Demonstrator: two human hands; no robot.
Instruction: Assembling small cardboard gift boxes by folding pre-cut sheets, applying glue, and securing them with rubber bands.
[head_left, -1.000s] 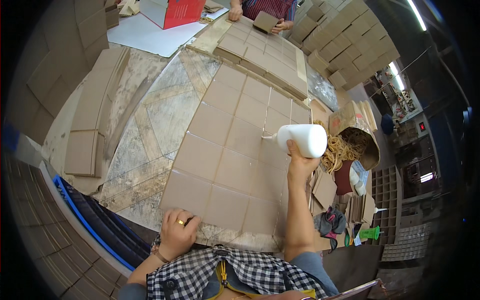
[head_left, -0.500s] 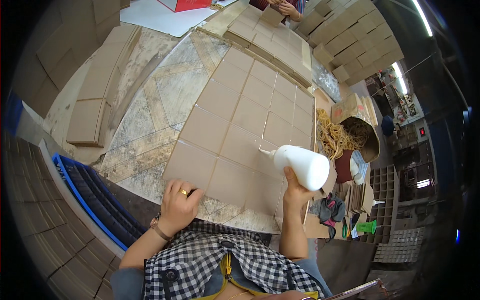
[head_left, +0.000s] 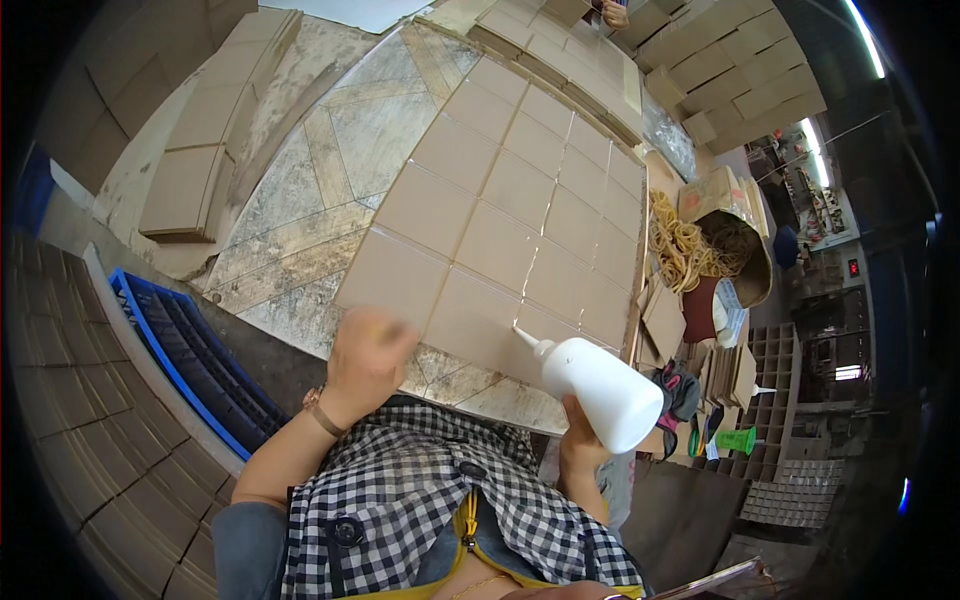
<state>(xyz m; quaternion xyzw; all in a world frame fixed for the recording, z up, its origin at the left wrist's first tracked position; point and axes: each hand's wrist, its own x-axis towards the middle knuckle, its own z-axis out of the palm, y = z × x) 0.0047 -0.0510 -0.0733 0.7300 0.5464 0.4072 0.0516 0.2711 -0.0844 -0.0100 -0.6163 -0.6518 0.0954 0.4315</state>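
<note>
My right hand (head_left: 582,440) is wrapped round a white squeeze bottle (head_left: 605,392) tilted on its side. Its narrow nozzle points left and meets a seam in the near part of a grid of brown cardboard pieces (head_left: 455,212). A thin white line of what looks like glue (head_left: 534,245) follows that seam away from me; a parallel seam to the right carries broken white marks. Over the grid's near left corner is my left hand (head_left: 372,350), its fingers smeared by motion. I cannot make out anything in it.
Beside the grid on the right are tan rubber bands (head_left: 685,245), some in a tipped container, and a green cup-like thing (head_left: 737,440). Cardboard stacks (head_left: 185,190) stand at left, near a blue plastic crate (head_left: 190,350). Another person's hand (head_left: 614,14) shows at the far edge.
The bottle's nozzle has moved toward me along the seam, and the white line behind it is longer. My left hand has lifted and blurred. The whole view has shifted slightly.
</note>
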